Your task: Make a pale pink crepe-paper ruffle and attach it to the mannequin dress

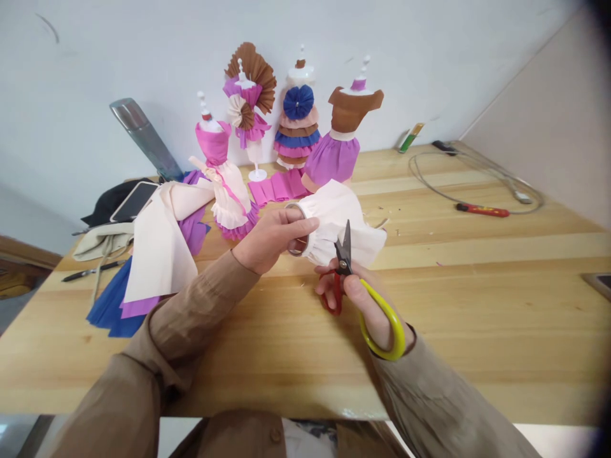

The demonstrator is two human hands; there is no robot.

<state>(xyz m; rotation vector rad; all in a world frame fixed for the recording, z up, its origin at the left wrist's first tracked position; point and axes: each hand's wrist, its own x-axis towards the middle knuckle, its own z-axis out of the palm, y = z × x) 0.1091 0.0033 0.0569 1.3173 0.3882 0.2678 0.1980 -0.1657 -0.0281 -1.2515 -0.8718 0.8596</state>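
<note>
L hand (272, 236) grips the gathered end of a white crepe-paper skirt (341, 213), thumb on top, fingers curled at a grey ring (305, 247) at that end; can't tell if ring is a tape roll or part of the skirt. Skirt is held over the mid part of the wood table (477, 318), lying sideways, wide end to the R. R hand (370, 305) grasps scissors (343, 264) w/ 1 red & 1 yellow handle: thumb thru yellow loop, fingers at red; blades slightly parted, tips up, in front of skirt; can't tell if touching. Behind, 4 mini dress forms by the wall, L to R: pink-top form (213, 145), brown-fan form (247, 114), tiered-skirt form (298, 133), brown-bodice form (344, 137) w/ purple skirt. Pink pleated strip (279, 186) lies btwn them & the skirt. Far L: thermos (147, 140) leaning on wall, smartphone (134, 201), cream paper (165, 248) over blue paper (112, 305), black pen (93, 271) beside. R side: coiled cable w/ plug (522, 197), red-handled tool (482, 210) near it.
</note>
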